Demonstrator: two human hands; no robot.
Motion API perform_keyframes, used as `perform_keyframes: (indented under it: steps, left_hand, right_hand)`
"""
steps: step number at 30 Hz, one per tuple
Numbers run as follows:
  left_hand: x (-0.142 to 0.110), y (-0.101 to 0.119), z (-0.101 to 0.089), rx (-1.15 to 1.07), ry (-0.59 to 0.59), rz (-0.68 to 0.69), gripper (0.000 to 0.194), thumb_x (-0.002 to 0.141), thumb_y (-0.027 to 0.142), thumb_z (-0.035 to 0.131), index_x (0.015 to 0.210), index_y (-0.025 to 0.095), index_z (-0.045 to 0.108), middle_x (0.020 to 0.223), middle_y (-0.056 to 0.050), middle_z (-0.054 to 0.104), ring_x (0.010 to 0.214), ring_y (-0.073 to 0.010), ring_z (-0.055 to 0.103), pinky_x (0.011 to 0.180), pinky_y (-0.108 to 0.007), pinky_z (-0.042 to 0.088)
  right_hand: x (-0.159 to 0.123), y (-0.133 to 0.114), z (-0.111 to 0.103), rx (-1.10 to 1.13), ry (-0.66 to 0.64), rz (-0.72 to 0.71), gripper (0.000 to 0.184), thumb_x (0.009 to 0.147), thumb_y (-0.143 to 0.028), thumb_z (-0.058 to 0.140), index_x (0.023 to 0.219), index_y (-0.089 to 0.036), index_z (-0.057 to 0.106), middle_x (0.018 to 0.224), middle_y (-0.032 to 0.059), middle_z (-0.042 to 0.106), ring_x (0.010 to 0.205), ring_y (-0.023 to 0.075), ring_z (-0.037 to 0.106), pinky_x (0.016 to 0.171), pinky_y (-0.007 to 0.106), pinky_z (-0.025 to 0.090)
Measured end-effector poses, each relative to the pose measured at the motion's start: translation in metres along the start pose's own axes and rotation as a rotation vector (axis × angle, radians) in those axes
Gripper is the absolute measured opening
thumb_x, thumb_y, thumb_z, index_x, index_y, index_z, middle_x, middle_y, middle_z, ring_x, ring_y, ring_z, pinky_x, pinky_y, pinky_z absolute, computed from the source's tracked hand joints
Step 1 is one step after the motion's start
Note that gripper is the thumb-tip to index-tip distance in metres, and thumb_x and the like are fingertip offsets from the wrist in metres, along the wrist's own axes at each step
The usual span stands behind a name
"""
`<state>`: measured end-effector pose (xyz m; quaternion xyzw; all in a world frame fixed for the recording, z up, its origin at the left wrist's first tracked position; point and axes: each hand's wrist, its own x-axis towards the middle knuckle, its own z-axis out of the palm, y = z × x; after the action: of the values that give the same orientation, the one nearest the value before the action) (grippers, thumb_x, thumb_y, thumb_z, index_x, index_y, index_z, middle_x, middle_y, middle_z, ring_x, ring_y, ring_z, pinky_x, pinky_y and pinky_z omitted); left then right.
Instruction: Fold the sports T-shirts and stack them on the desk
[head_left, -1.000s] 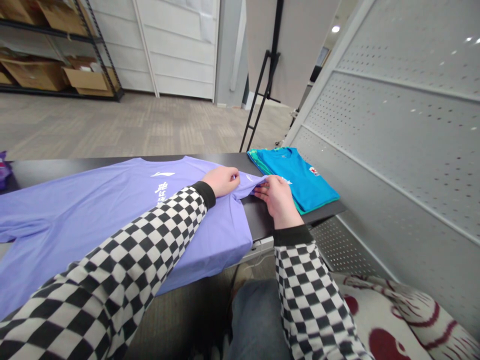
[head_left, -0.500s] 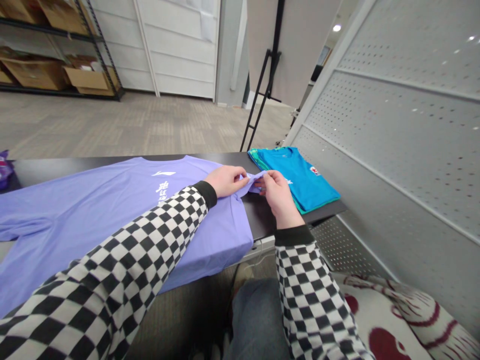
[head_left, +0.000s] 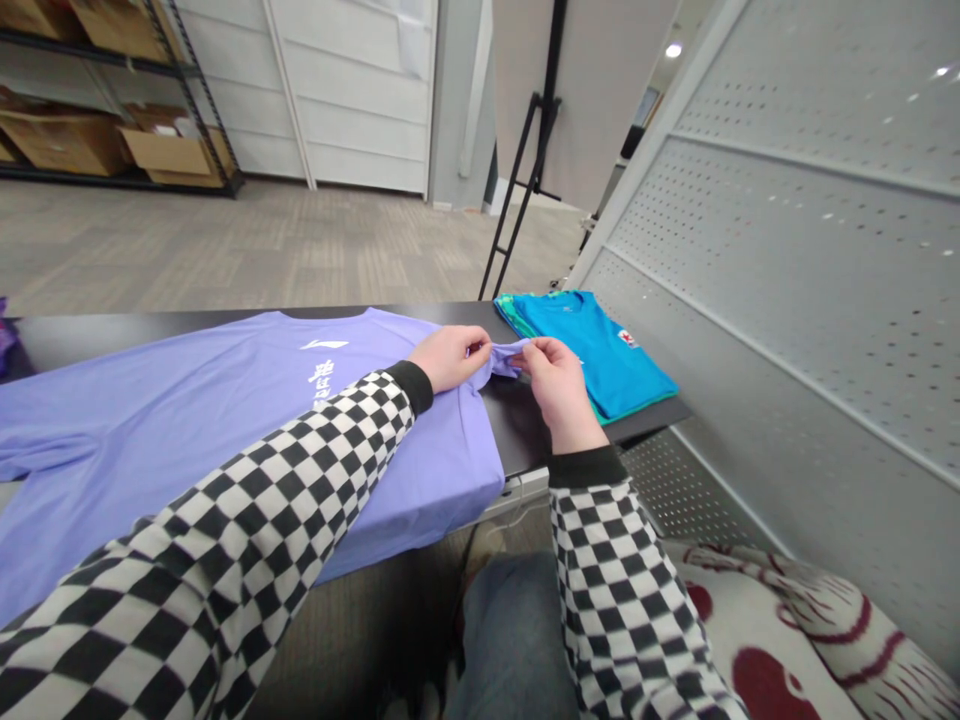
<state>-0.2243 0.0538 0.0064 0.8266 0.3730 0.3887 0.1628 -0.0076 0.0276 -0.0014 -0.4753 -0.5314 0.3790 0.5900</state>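
Observation:
A lavender long-sleeved shirt [head_left: 202, 400] with white print on its chest lies spread over the dark table [head_left: 517, 425], its lower part draping past the near edge. My left hand [head_left: 454, 358] pinches the shirt's right-side sleeve close to the body. Just to the right, my right hand [head_left: 556, 385] grips the sleeve's end between thumb and fingers. The sleeve is bunched and slightly lifted between both hands. Beyond my right hand lies a folded blue shirt [head_left: 619, 355] on top of green cloth, with a small white and red badge.
A grey perforated panel [head_left: 825, 250] rises along the right. Behind the table stand a black metal stand [head_left: 517, 200] and a shelf with cardboard boxes [head_left: 176, 155]. A purple item [head_left: 6, 335] shows at the left edge. A patterned cushion or blanket [head_left: 795, 630] lies at lower right.
My hands still hold the sleeve and have shifted only slightly. The cloth between them looks more gathered. The view has moved a little.

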Motion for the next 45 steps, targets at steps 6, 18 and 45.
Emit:
perform_keyframes:
  steps: [6, 18, 45]
  left_hand:
    - [0.001, 0.002, 0.001, -0.006, -0.101, 0.003, 0.032, 0.101, 0.046, 0.068, 0.114, 0.021, 0.081, 0.094, -0.005, 0.078, 0.082, -0.0217, 0.068, 0.077, -0.033, 0.051]
    - [0.005, -0.005, 0.011, -0.3, -0.003, -0.153, 0.007, 0.085, 0.024, 0.064, 0.092, 0.022, 0.065, 0.083, 0.002, 0.069, 0.077, -0.0181, 0.062, 0.073, -0.031, 0.05]
    - [0.013, 0.019, 0.01, -0.391, 0.093, -0.171, 0.015, 0.079, 0.015, 0.069, 0.085, 0.023, 0.057, 0.076, 0.004, 0.057, 0.07, -0.0142, 0.051, 0.066, -0.028, 0.045]
  right_hand:
    - [-0.003, -0.011, 0.0, -0.086, 0.028, -0.017, 0.022, 0.089, -0.044, 0.08, 0.091, -0.024, 0.071, 0.08, -0.0003, 0.075, 0.075, 0.0182, 0.071, 0.074, 0.031, 0.059]
    - [-0.007, -0.005, 0.002, -0.076, -0.054, 0.098, 0.029, 0.079, -0.031, 0.081, 0.104, -0.023, 0.069, 0.087, -0.001, 0.076, 0.08, 0.0187, 0.07, 0.075, 0.031, 0.056]
    - [-0.008, 0.0, 0.001, -0.208, -0.027, 0.043, 0.044, 0.075, -0.028, 0.09, 0.112, -0.026, 0.066, 0.078, -0.0051, 0.074, 0.069, 0.0185, 0.066, 0.064, 0.029, 0.046]
